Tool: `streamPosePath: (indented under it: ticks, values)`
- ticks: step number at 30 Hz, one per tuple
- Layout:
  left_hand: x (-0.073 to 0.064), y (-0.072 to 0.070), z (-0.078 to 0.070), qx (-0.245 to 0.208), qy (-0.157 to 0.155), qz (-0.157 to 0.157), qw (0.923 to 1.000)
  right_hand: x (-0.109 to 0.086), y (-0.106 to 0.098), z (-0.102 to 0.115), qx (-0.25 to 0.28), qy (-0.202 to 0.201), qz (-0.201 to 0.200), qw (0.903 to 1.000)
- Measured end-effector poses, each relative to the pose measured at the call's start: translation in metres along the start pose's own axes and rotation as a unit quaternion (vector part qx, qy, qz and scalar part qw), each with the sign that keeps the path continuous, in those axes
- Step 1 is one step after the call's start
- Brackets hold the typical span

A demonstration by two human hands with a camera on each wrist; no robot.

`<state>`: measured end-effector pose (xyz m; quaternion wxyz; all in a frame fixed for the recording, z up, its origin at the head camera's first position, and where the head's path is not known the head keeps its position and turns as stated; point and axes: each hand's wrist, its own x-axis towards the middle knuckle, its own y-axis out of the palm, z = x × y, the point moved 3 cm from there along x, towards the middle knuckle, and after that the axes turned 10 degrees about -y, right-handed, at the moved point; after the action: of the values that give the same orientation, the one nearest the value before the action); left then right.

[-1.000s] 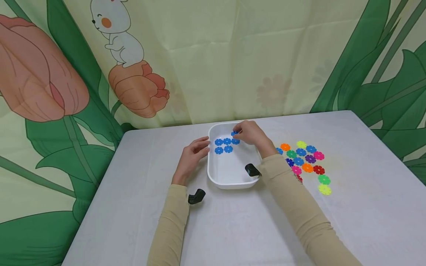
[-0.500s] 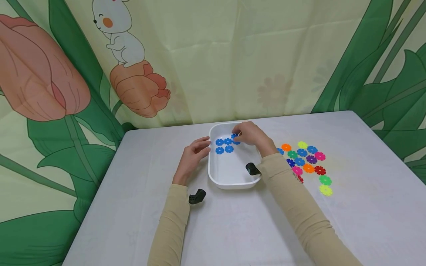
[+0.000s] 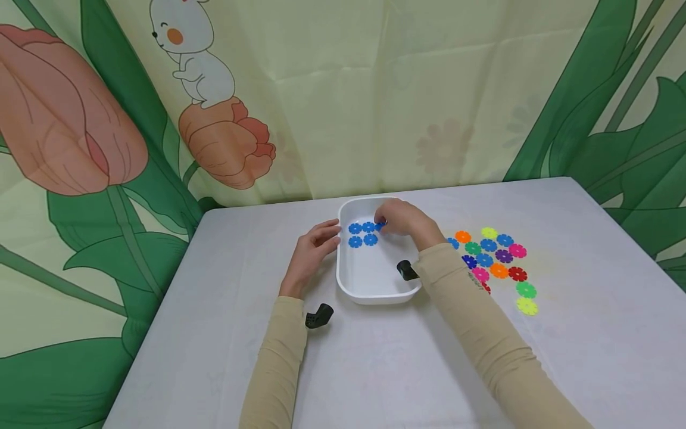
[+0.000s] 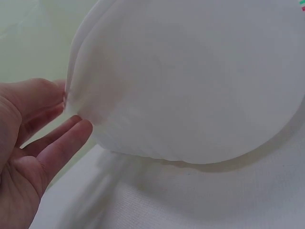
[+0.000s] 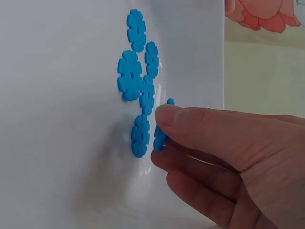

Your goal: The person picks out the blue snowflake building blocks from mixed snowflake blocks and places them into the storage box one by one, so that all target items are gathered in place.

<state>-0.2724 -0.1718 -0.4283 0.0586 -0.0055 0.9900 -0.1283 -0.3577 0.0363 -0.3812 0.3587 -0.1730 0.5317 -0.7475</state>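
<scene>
In the head view, a white tray (image 3: 377, 275) stands on the table with several blue flower-shaped discs (image 3: 355, 242) inside, towards its far left. My right hand (image 3: 402, 219) reaches into the far end of the tray. Its thumb and fingers pinch another blue flower disc (image 5: 160, 136), tilted on edge close beside the lying ones in the right wrist view. My left hand (image 3: 311, 253) is at the tray's left side, fingers loosely extended. In the left wrist view, its fingertips (image 4: 85, 129) rest against the tray's outer wall.
Right of the tray, several flower discs in orange (image 3: 499, 271), yellow (image 3: 527, 306), green, pink, purple, red and blue lie spread on the white-covered table (image 3: 343, 369). My right forearm overlaps some. A printed curtain (image 3: 343, 119) hangs behind the table's far edge.
My right hand has lowered slightly within the tray, and the disc it pinches is now mostly behind its fingers in the head view. My left hand stays at the tray's side.
</scene>
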Motion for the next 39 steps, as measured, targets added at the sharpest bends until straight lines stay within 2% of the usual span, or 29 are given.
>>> streamPosePath:
  ticks: [4,6,11,15,19,25,31,39]
  values:
    - [-0.014,0.001,-0.017,0.01,-0.004,0.002,0.9999,0.002,0.003,0.003,-0.041,-0.016,0.007,0.999]
    - [-0.016,0.001,-0.019,0.011,-0.002,0.001,0.9999,0.001,0.005,0.006,-0.054,-0.013,0.012,0.9984]
    - [-0.016,0.001,-0.02,0.01,-0.001,-0.005,0.9999,-0.002,0.006,0.011,-0.061,0.027,0.024,0.9975]
    - [-0.011,0.001,-0.015,0.013,-0.007,-0.004,0.9999,-0.002,0.007,0.012,-0.063,0.048,0.028,0.9965]
    - [0.0,0.001,-0.002,0.005,-0.009,-0.005,0.9999,-0.002,0.009,0.013,-0.069,0.051,0.03,0.9958]
    - [0.008,0.0,0.01,-0.003,0.003,-0.01,0.9999,-0.001,0.011,0.011,-0.072,0.061,0.032,0.995]
    - [0.008,0.0,0.011,-0.004,0.011,-0.012,0.9999,0.001,0.013,0.01,-0.073,0.071,0.033,0.9942]
    - [0.003,0.001,0.003,0.003,-0.005,-0.005,1.0,0.001,0.015,0.013,-0.088,0.088,0.039,0.9915]
